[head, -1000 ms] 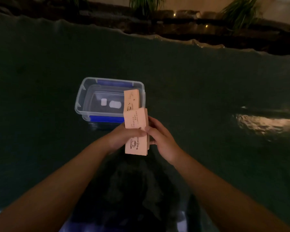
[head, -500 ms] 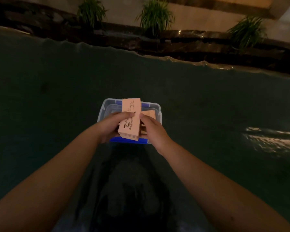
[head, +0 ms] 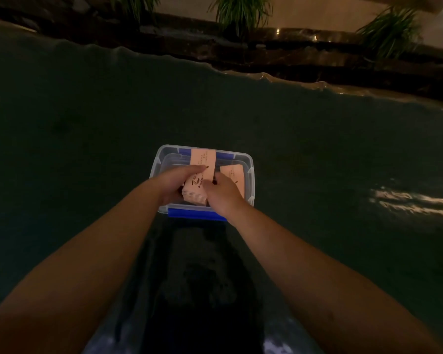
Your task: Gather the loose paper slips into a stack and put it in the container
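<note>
A clear plastic container (head: 161, 159) with blue clips sits on the dark surface ahead of me. Both hands are inside its opening. My left hand (head: 174, 181) and my right hand (head: 223, 192) grip a stack of pink paper slips (head: 202, 166) from either side; the stack tilts with its far end over the container's back rim. The printed logo on the top slip shows between my thumbs. A second pink slip (head: 234, 176) lies in the right part of the container, partly hidden by my right hand.
The dark cloth-covered surface (head: 87, 136) spreads all around the container and ends at a wavy far edge. Beyond it are a stone ledge and green plants (head: 241, 11). A bright reflection (head: 414, 200) lies at the right.
Both hands have carried the stack forward from in front of the container and lowered it into the opening. The view has shifted so the container sits centred.
</note>
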Motion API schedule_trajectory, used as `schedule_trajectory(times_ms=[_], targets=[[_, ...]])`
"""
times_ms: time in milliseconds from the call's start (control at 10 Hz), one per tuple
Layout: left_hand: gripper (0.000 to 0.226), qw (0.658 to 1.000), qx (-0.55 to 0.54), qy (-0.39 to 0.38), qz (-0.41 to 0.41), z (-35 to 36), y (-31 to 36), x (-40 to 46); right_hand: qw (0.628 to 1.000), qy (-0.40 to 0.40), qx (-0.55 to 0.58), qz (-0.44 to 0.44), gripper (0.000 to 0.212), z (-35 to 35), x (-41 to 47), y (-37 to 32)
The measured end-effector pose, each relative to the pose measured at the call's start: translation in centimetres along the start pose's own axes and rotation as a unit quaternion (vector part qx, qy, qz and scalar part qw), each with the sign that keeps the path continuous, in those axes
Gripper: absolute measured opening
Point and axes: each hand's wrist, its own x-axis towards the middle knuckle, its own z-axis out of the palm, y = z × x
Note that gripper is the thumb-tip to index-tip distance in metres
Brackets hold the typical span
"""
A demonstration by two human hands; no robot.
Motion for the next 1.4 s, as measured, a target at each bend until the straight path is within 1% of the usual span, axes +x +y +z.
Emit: schedule_trajectory(times_ms=[100, 200, 300, 400, 500, 600, 700, 900, 1000, 1100, 1200, 1300, 1400], targets=[[0.037, 1.0, -0.005, 0.012, -0.016, 0.4, -0.2, 0.3, 0.999, 0.019, -0.034, 0.006, 0.039, 0.4, 0.5, 0.2], [0.027, 0.999, 0.006, 0.005, -0.04, 1.5, -0.1, 0.6, 0.997, 0.044, -0.061, 0.02, 0.034, 0.6, 1.4, 0.6], [0.027, 0.999, 0.02, 0.002, -0.046, 2.0, 0.0, 0.7, 0.994, 0.065, -0.074, 0.036, 0.029, 0.5, 1.8, 1.0], [0.029, 0.997, 0.063, 0.026, -0.034, 2.8, -0.2, 1.1, 0.987, 0.11, -0.117, 0.025, 0.022, 0.3, 2.2, 1.3], [0.029, 0.989, 0.133, 0.059, -0.014, 3.4, -0.6, 1.3, 0.98, 0.132, -0.147, 0.01, 0.02, 0.3, 2.4, 1.5], [0.027, 0.971, 0.224, 0.077, 0.008, 4.3, -0.7, 1.2, 0.97, 0.154, -0.189, 0.0, 0.016, 0.3, 2.5, 1.6], [0.024, 0.971, 0.229, 0.073, 0.009, 4.7, -0.5, 1.1, 0.967, 0.158, -0.201, -0.006, 0.016, 0.2, 2.4, 1.6], [0.023, 0.968, 0.238, 0.073, 0.012, 5.2, -0.3, 1.0, 0.968, 0.148, -0.202, -0.025, 0.018, -0.4, 1.8, 1.9], [0.025, 0.969, 0.234, 0.081, 0.021, 5.3, -0.3, 0.6, 0.977, 0.124, -0.169, -0.043, 0.021, -0.8, 1.1, 2.1], [0.034, 0.963, 0.256, 0.083, 0.029, 5.5, -0.3, 0.2, 0.982, 0.104, -0.148, -0.05, 0.023, -1.0, 0.6, 2.2], [0.029, 0.946, 0.308, 0.084, 0.049, 5.7, -0.1, -0.6, 0.988, 0.066, -0.127, -0.056, 0.031, -1.5, -0.2, 2.3], [0.01, 0.935, 0.336, 0.078, 0.082, 5.7, 0.2, -1.6, 0.988, 0.053, -0.125, -0.076, 0.035, -2.8, -1.0, 2.2], [0.004, 0.9, 0.393, 0.112, 0.148, 6.0, 1.2, -4.0, 0.988, 0.053, -0.115, -0.092, 0.016, -5.6, -3.6, 1.1]])
